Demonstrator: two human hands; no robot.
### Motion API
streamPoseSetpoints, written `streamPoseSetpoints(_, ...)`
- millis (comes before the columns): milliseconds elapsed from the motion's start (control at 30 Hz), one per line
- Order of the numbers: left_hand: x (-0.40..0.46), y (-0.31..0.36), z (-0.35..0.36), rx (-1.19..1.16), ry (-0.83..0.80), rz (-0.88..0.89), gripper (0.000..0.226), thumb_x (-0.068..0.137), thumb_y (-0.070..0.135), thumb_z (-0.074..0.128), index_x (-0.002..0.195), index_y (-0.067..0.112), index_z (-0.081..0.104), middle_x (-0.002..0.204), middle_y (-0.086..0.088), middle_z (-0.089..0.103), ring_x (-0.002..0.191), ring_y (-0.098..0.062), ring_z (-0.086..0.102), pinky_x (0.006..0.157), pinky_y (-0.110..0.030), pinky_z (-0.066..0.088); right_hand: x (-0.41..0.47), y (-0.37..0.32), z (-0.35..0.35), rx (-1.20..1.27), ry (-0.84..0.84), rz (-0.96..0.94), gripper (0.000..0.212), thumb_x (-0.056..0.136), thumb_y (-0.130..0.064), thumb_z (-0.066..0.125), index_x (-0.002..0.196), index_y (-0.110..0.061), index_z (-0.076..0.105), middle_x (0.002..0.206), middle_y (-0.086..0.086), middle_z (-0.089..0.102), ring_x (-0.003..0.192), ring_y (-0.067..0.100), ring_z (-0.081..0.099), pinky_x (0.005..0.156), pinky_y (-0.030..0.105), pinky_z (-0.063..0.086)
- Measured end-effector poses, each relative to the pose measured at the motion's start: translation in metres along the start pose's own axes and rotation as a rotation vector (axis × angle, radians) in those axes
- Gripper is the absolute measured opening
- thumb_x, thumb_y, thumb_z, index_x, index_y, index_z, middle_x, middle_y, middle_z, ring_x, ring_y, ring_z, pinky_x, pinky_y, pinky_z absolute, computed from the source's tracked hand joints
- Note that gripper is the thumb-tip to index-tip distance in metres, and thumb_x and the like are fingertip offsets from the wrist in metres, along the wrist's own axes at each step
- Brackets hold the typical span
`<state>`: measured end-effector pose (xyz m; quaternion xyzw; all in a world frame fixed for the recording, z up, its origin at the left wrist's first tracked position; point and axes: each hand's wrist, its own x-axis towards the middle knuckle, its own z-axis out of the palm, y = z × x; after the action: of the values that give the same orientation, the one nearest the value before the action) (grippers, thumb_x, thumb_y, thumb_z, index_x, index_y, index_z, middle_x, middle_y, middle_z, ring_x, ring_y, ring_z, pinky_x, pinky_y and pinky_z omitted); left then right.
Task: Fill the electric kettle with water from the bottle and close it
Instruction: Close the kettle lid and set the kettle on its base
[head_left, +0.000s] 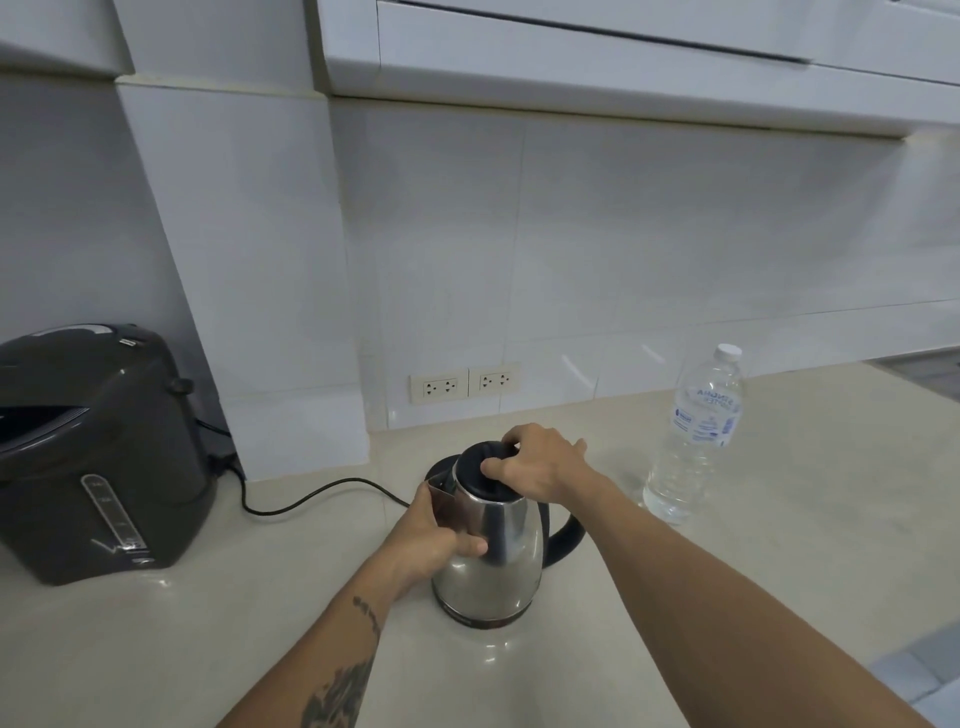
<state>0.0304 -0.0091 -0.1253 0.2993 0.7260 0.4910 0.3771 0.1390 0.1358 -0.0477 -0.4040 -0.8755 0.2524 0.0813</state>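
- Kettle (491, 561) stands upright near the middle of the counter (727, 571).
- Left hand (431, 540) grips the kettle's left side.
- Right hand (535, 465) pinches the black lid (480, 480), which sits on top.
- Capped bottle (696, 436) stands to the right, apart from the kettle.
- Grey water boiler (98, 452) stands far left.

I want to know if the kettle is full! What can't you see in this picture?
Head view:
- Inside the kettle: hidden by its lid and steel wall.
- Lid knob: covered by the right hand.
- Bottle label: too blurry to read.
- Cord end: hidden behind the left hand.
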Motion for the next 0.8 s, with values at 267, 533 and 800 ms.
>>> streamPoseSetpoints(267,-0.004,-0.003,0.0,0.027,-0.008,0.006,0.075,0.061,0.02,0.089,0.12,0.035,0.045,0.117,0.017,0.058,0.113,-0.01,0.055,0.092,-0.03,0.042,-0.015,0.016,-0.009,0.044,-0.043,-0.038,0.081,0.074,-0.073,0.061,0.144,-0.035,0.047,0.133,-0.002,0.067,0.13,0.027,0.054,0.118,0.062,0.011)
streamPoseSetpoints(533,-0.001,-0.006,-0.005,0.115,0.002,0.029,0.063,0.056,0.033,0.089,0.103,0.037,0.048,0.111,0.019,0.06,0.106,-0.003,0.056,0.089,-0.029,0.043,-0.049,0.072,-0.016,0.287,0.042,0.061,0.061,0.088,-0.028,0.073,0.145,-0.02,0.05,0.139,0.005,0.059,0.111,0.016,0.052,0.093,0.03,0.04)
streamPoseSetpoints(800,-0.003,-0.01,-0.005,0.139,0.012,0.058,0.066,0.053,0.041,0.088,0.106,0.038,0.049,0.111,0.024,0.057,0.106,-0.004,0.058,0.087,-0.026,0.042,-0.054,0.093,-0.002,0.368,0.041,0.18,0.051,0.092,-0.018,0.065,0.141,-0.023,0.053,0.127,0.004,0.064,0.112,0.022,0.061,0.091,0.034,0.048)
